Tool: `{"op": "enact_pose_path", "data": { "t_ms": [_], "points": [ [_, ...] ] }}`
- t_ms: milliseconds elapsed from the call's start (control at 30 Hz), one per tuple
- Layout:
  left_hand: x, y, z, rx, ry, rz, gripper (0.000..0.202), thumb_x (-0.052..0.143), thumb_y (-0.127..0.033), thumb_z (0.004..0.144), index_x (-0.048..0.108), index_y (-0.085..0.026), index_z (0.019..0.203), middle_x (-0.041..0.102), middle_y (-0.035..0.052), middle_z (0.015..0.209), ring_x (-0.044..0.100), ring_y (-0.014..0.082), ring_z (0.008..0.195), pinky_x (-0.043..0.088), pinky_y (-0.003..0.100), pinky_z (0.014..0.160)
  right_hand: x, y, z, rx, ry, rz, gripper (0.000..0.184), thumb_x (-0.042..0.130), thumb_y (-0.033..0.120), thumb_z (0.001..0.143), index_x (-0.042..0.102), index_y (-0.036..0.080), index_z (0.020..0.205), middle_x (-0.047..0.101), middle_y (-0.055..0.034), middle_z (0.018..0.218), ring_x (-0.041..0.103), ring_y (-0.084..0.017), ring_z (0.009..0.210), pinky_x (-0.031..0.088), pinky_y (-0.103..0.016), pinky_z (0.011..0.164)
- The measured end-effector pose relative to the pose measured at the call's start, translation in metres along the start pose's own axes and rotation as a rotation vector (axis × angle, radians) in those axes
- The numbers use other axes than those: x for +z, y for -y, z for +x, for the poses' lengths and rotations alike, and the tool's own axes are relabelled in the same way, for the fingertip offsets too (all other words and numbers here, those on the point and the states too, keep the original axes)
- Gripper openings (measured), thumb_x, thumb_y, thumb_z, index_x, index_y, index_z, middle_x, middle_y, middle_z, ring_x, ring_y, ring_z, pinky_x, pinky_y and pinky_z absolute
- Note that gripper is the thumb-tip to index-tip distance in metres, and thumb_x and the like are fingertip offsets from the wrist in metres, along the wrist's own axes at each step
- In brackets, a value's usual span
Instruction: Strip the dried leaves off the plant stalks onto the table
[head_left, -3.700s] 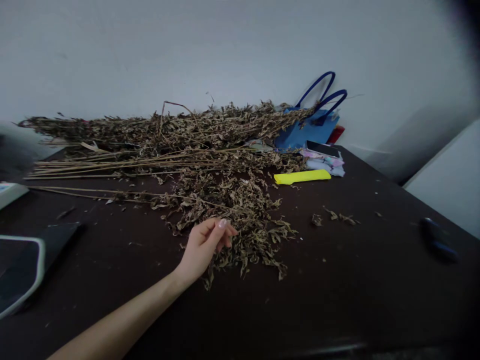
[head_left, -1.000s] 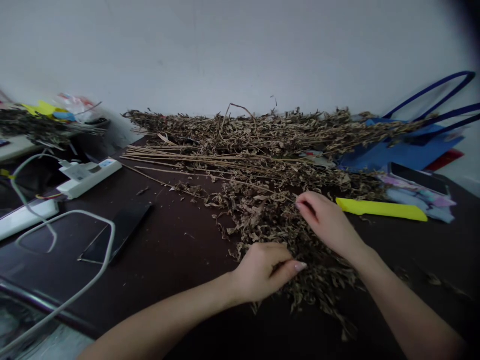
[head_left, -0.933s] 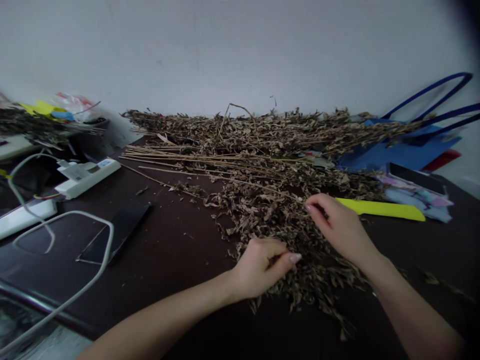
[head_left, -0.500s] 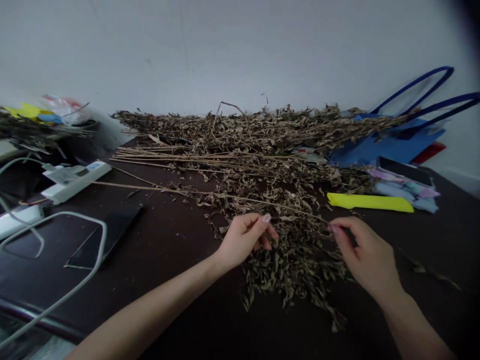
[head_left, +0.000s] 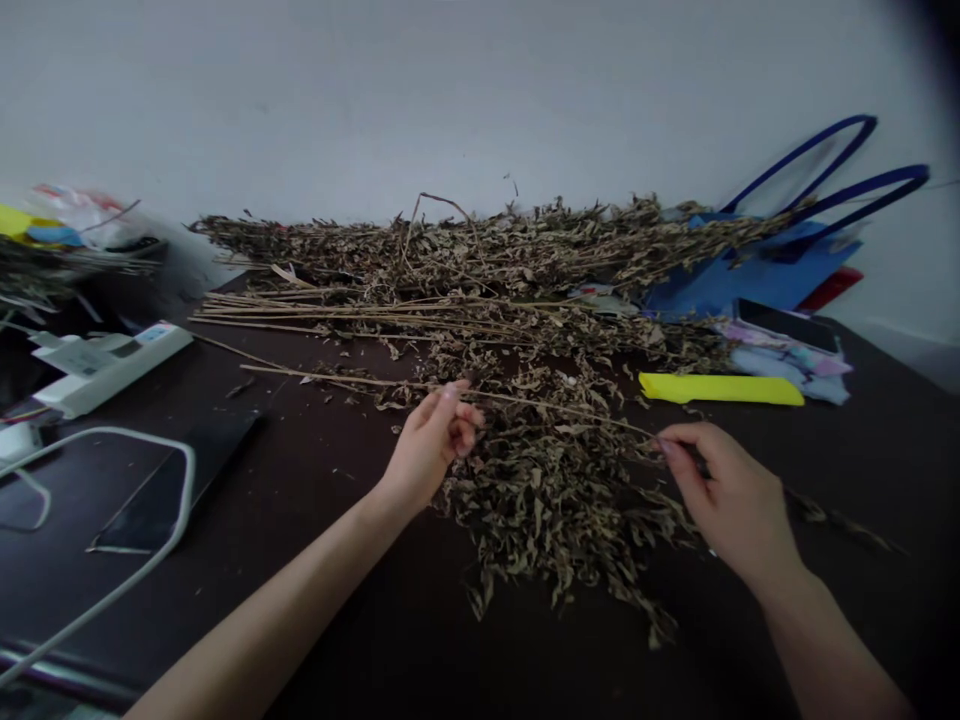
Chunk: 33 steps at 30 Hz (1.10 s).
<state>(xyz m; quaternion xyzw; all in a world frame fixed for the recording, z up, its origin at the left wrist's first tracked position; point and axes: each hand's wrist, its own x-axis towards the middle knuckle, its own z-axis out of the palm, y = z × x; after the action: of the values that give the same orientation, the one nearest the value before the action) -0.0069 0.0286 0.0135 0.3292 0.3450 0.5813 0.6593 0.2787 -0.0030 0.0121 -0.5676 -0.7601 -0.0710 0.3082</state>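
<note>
A long, thin dried plant stem stretches across the middle of the table between my hands. My right hand pinches it near its right end, thumb against forefinger. Further left, my left hand has thumb and forefinger closed on the same stem, its other fingers curled. Under and in front of the stem lies a heap of loose dried leaves. Behind it are several bare-ended dried stalks with leafy right ends, and a thick bundle of dried leafy plants lies along the wall.
On the dark table, a yellow strip and a phone on cloth lie to the right, by a blue bag. At left are a white power strip, a looped white cable and a black flat device.
My left hand has moved left along the stem. The stem's left end has shifted right, away from the power strip. My right hand keeps its pinch, and the view has turned slightly.
</note>
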Motion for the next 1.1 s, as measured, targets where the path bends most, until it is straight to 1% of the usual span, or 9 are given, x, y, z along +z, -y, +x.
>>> {"op": "enact_pose_path", "data": {
  "t_ms": [67,167,267,333,467,667,833,1000,1100],
  "points": [
    [-0.004,-0.001,0.002,-0.033,-0.014,-0.075,0.029,0.052,-0.036,0.085,0.056,-0.014,0.102,0.055,-0.0005,0.064,0.042,0.0056,0.045,0.03,0.017,0.041,0.0,-0.003,0.0,-0.021,0.027,-0.007,0.015,0.041,0.031,0.089,0.052,0.021,0.092,0.059,-0.0045,0.087,0.057,-0.019,0.08,0.045,-0.031,0.069],
    [-0.009,0.0,0.004,-0.054,-0.029,-0.137,0.019,0.055,-0.029,0.084,0.06,-0.014,0.093,0.052,-0.0022,0.06,0.04,0.0043,0.044,0.029,0.016,0.04,-0.003,-0.006,0.001,-0.068,0.13,-0.008,0.016,0.04,0.032,0.09,0.052,0.022,0.093,0.058,-0.0045,0.09,0.056,-0.019,0.084,0.045,-0.032,0.073],
    [-0.011,0.004,0.004,-0.034,-0.04,-0.132,0.012,0.058,-0.023,0.081,0.062,-0.013,0.085,0.052,-0.0019,0.061,0.041,0.0036,0.046,0.031,0.015,0.041,-0.008,-0.001,0.003,-0.11,0.197,0.026,0.024,0.044,0.037,0.088,0.051,0.021,0.105,0.056,-0.0071,0.105,0.052,-0.022,0.1,0.043,-0.036,0.084],
    [-0.009,0.006,0.002,-0.025,-0.043,-0.098,0.013,0.058,-0.024,0.081,0.062,-0.013,0.086,0.052,-0.0016,0.062,0.042,0.0038,0.047,0.031,0.015,0.042,-0.01,0.007,0.004,-0.132,0.141,0.063,0.031,0.046,0.038,0.087,0.049,0.021,0.113,0.054,-0.009,0.112,0.048,-0.024,0.108,0.041,-0.039,0.09],
    [0.001,0.01,-0.008,-0.04,-0.019,-0.018,0.016,0.057,-0.027,0.082,0.063,-0.013,0.088,0.051,-0.0018,0.063,0.042,0.0037,0.047,0.031,0.015,0.043,-0.008,0.034,0.002,-0.173,0.017,0.133,0.029,0.049,0.029,0.086,0.051,0.021,0.114,0.055,-0.009,0.111,0.049,-0.023,0.106,0.04,-0.04,0.093],
    [0.013,0.018,-0.026,-0.006,0.093,0.183,0.021,0.052,-0.033,0.085,0.064,-0.015,0.089,0.054,-0.0013,0.064,0.043,0.0048,0.048,0.032,0.017,0.044,0.0,0.061,-0.006,-0.234,0.029,0.146,0.03,0.052,0.022,0.085,0.052,0.021,0.115,0.059,-0.0079,0.103,0.053,-0.022,0.099,0.043,-0.04,0.089],
    [0.016,0.023,-0.034,-0.01,0.169,0.362,0.023,0.051,-0.034,0.086,0.064,-0.015,0.09,0.056,-0.0005,0.063,0.046,0.0063,0.048,0.036,0.019,0.046,0.003,0.067,-0.011,-0.221,0.081,0.114,0.024,0.051,0.024,0.086,0.056,0.019,0.108,0.063,-0.0057,0.085,0.056,-0.02,0.085,0.045,-0.036,0.079],
    [0.017,0.025,-0.036,-0.022,0.202,0.426,0.025,0.05,-0.034,0.086,0.064,-0.015,0.092,0.058,0.0006,0.064,0.047,0.0077,0.05,0.038,0.02,0.047,0.005,0.069,-0.014,-0.24,0.172,0.172,0.017,0.047,0.023,0.088,0.06,0.018,0.098,0.062,-0.0043,0.079,0.056,-0.016,0.075,0.045,-0.03,0.07],
    [0.017,0.024,-0.036,-0.038,0.21,0.436,0.025,0.05,-0.033,0.085,0.061,-0.015,0.098,0.058,0.0004,0.066,0.048,0.0075,0.049,0.037,0.02,0.046,0.006,0.068,-0.014,-0.229,0.181,0.186,0.016,0.046,0.02,0.089,0.061,0.017,0.094,0.06,-0.0038,0.078,0.055,-0.015,0.072,0.045,-0.028,0.067]
  ]
}}
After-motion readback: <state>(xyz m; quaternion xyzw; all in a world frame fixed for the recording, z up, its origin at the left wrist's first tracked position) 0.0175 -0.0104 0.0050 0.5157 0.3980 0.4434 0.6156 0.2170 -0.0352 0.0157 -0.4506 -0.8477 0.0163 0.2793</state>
